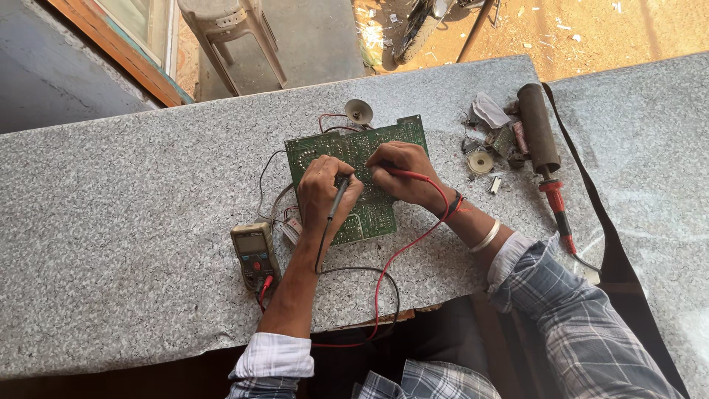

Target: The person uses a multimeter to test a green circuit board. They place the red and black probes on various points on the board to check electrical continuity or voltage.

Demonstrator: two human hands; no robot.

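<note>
A green circuit board [384, 135] lies on the grey speckled stone counter [133, 222]. My left hand [323, 191] grips a black test probe [340, 195] and presses its tip onto the board. My right hand [399, 172] grips a red test probe [408, 174], its tip also on the board close to the black one. The black lead [369, 272] and the red lead [384, 275] loop over the counter's near edge to a yellow-edged multimeter [253, 252] lying to the left of my left forearm.
A small speaker [359, 111] wired to the board sits behind it. To the right lie loose parts, a solder roll [481, 162], a dark cylinder [538, 126] and a red-handled tool [557, 209]. A plastic stool [229, 33] stands beyond the counter.
</note>
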